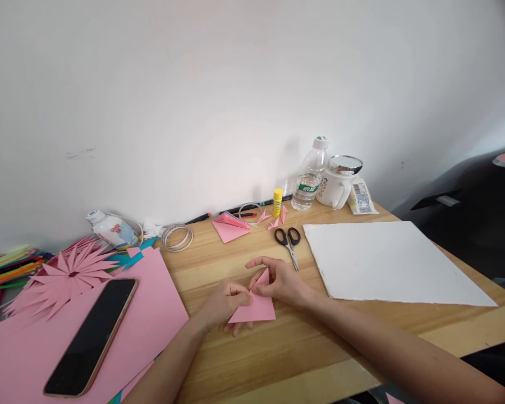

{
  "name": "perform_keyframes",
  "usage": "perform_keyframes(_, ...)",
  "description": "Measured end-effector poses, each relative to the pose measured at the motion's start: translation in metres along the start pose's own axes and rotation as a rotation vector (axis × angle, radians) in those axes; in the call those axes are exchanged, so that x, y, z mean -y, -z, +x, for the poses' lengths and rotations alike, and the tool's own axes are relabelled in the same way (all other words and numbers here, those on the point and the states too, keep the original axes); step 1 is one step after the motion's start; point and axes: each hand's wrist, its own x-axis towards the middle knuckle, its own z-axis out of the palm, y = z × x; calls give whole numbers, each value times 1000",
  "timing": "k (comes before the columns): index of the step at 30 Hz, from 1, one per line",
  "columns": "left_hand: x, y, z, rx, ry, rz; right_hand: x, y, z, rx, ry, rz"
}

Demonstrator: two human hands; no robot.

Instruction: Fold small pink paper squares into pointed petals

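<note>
A folded pink paper triangle [261,310] is held between both hands, just over the wooden table. My left hand [227,303] pinches its left side, thumb on top and some fingers showing beneath the lower edge. At the upper part, my right hand [278,280] grips the paper near its peak between thumb and fingers, the index finger stretched out to the left. Black-handled scissors [292,244] lie beyond the right hand with the blades toward me. Behind them stands a yellow glue stick [277,203] with small folded pink paper pieces [273,224] around it.
Pink sheets [160,303] with a phone [92,336] and a pink paper star [73,272] cover the left. A white board [391,261] lies right. A water bottle [309,179], a mug [339,182] and a stack of folded pink paper [229,229] are near the wall.
</note>
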Motion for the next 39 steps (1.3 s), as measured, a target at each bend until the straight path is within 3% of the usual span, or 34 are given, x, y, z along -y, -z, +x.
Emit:
perform_keyframes(6, 1, -1, 0, 31, 12, 33, 3, 4, 2, 44, -39, -74)
perform_keyframes(10, 4, 0, 2, 35, 24, -22, 5, 17, 3, 33, 12, -103)
perform_keyframes(13, 5, 1, 3, 38, 33, -70, 9, 31, 6, -27, 36, -115)
perform_keyframes(16, 5, 1, 3, 29, 12, -121, 13, 42, 9, -171, 65, -99)
perform_keyframes(19, 6, 0, 4, -7, -26, -162, 16, 42, 10, -280, 76, 52)
perform_keyframes(24, 8, -2, 5, -60, -84, -190, 10, 20, 4, -35, -63, 209)
perform_keyframes(26, 8, -2, 5, -61, -99, -191, 6, 13, 3, -23, -76, 176)
perform_keyframes(31, 9, -4, 7, -73, -97, -217, 5, 13, 5, -188, -27, 149)
perform_keyframes(39, 11, -3, 6, -129, -103, -251, 11, 28, 10, -332, -14, 198)
